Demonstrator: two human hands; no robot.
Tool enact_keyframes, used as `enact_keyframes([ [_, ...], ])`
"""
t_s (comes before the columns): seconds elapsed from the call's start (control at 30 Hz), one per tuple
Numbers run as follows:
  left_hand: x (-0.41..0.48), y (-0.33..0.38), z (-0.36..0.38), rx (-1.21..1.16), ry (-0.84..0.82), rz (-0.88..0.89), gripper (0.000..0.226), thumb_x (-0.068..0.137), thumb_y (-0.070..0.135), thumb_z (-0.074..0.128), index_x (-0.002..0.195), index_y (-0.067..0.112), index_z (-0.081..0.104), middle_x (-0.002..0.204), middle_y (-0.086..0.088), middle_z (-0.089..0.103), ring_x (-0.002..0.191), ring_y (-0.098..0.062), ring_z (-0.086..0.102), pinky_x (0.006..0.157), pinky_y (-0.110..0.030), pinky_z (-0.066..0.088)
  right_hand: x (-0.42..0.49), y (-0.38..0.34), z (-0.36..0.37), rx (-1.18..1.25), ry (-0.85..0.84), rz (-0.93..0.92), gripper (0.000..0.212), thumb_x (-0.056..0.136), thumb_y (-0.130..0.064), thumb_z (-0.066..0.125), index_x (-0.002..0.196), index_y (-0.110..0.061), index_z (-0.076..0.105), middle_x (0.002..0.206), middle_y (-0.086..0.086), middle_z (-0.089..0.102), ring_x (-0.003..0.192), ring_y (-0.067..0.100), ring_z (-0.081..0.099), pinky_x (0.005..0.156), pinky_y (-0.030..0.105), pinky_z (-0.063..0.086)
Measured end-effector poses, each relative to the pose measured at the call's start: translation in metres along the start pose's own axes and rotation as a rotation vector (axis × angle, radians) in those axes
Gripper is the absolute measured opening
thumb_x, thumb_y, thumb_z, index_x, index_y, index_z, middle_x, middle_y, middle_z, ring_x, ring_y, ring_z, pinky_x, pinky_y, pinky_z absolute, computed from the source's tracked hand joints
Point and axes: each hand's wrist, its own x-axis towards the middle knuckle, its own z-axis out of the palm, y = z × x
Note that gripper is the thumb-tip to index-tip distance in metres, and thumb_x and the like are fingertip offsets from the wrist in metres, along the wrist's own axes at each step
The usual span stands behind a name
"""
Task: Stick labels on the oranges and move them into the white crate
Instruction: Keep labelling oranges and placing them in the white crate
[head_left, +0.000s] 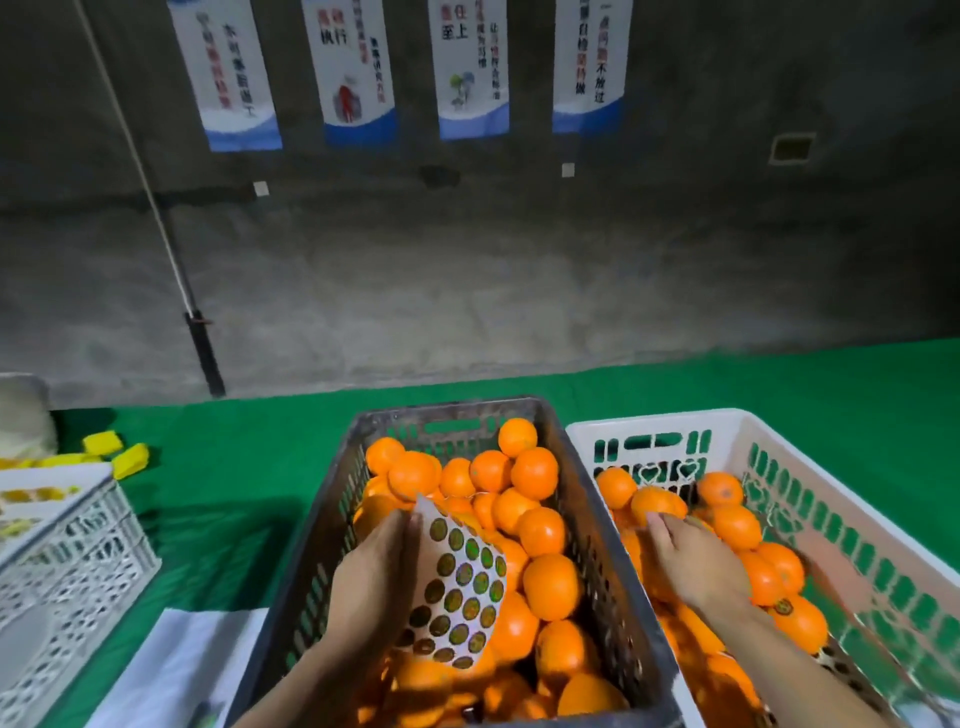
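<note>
Fingers (401, 526) of the left hand (366, 571) are curled round the edge of a label sheet (462, 582), which is held above the oranges (550, 587) heaped in the grey crate (447, 408). Those of the right hand (696, 561) are stretched nearly straight, close together, over the fruit (732, 525) in the white crate (649, 415), just beside it on the green tabletop (260, 467).

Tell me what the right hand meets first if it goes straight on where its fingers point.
Probably the round orange just ahead of the right hand's fingers in the white plastic crate; depth is unclear, they may touch.
</note>
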Motion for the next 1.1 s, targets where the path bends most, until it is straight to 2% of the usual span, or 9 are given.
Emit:
enact_keyframes([
  [0.07,0.001,0.002,0.003,-0.083,0.001,-0.002,0.031,0.102,0.047,0.028,0.073,0.039,0.038,0.057,0.008,0.049,0.055,-0.006,0.052,0.047,-0.028,0.032,-0.004,-0.004,-0.006,0.082,0.074,-0.024,0.036,0.104,-0.049,0.03,0.087,-0.03,0.055,0.096,0.005,0.06,0.093,0.029,0.059,0.069,0.046,0.048],
  [0.23,0.008,0.003,-0.004,-0.297,0.068,-0.005,0.044,0.096,0.062,0.021,0.093,0.032,0.053,0.085,0.012,0.068,0.079,0.001,0.064,0.066,-0.033,0.054,-0.008,-0.043,-0.03,0.28,0.34,-0.229,0.027,0.105,-0.028,0.046,0.101,-0.016,0.069,0.098,0.0,0.065,0.093,0.021,0.059,0.073,0.037,0.047],
  [0.43,0.057,0.012,-0.02,-0.078,0.16,0.084,0.044,0.092,0.041,0.019,0.076,0.01,0.046,0.071,-0.014,0.057,0.069,-0.036,0.056,0.065,-0.05,0.047,-0.012,-0.191,-0.026,0.54,0.27,-0.423,0.026,0.101,-0.021,0.047,0.111,-0.017,0.07,0.111,-0.004,0.067,0.107,0.013,0.058,0.093,0.032,0.046],
  [0.57,0.058,0.0,-0.016,0.175,0.301,0.184,0.03,0.087,0.029,0.032,0.066,0.013,0.046,0.065,-0.011,0.049,0.063,-0.033,0.048,0.062,-0.041,0.036,-0.029,-0.238,0.023,0.296,0.192,-0.613,0.035,0.106,-0.026,0.029,0.098,-0.016,0.062,0.097,0.004,0.064,0.095,0.026,0.057,0.087,0.044,0.046],
  [0.67,0.047,-0.03,-0.005,0.185,0.366,0.299,0.04,0.101,0.041,0.02,0.08,0.018,0.045,0.074,-0.006,0.049,0.072,-0.025,0.041,0.066,-0.038,0.027,-0.033,-0.225,0.054,0.077,0.09,-0.719,0.038,0.104,-0.037,0.013,0.086,-0.024,0.043,0.087,0.001,0.054,0.086,0.025,0.05,0.081,0.045,0.044],
  [0.73,0.051,-0.039,-0.001,0.216,0.353,0.302,0.039,0.103,0.042,0.017,0.084,0.02,0.043,0.076,-0.005,0.05,0.073,-0.024,0.038,0.065,-0.038,0.026,-0.027,-0.217,0.07,0.11,0.047,-0.688,0.046,0.104,-0.042,0.009,0.086,-0.022,0.046,0.087,-0.001,0.054,0.086,0.022,0.049,0.082,0.04,0.042],
  [0.8,0.054,-0.036,0.004,0.215,0.356,0.303,0.036,0.102,0.039,0.02,0.082,0.02,0.043,0.075,-0.005,0.05,0.073,-0.025,0.04,0.065,-0.037,0.026,-0.025,-0.214,0.068,0.423,0.024,-0.457,0.051,0.107,-0.046,0.017,0.088,-0.021,0.058,0.091,-0.002,0.059,0.09,0.017,0.053,0.083,0.035,0.042],
  [0.97,0.058,-0.015,0.006,0.134,0.228,0.072,0.017,0.08,0.004,0.042,0.07,0.017,0.045,0.068,-0.004,0.045,0.066,-0.028,0.046,0.068,-0.04,0.039,-0.018,-0.219,0.058,1.032,-0.215,-0.265,0.027,0.097,-0.031,0.05,0.078,-0.016,0.063,0.078,-0.004,0.064,0.079,0.009,0.06,0.073,0.024,0.047],
  [1.1,0.049,-0.017,-0.001,0.112,0.184,0.034,0.016,0.084,0.008,0.037,0.079,0.017,0.049,0.074,-0.002,0.048,0.076,-0.025,0.047,0.078,-0.043,0.034,-0.023,-0.214,0.063,0.705,-0.09,-0.435,0.013,0.098,-0.03,0.055,0.104,-0.038,0.064,0.106,-0.025,0.061,0.106,-0.004,0.055,0.088,0.013,0.043],
])
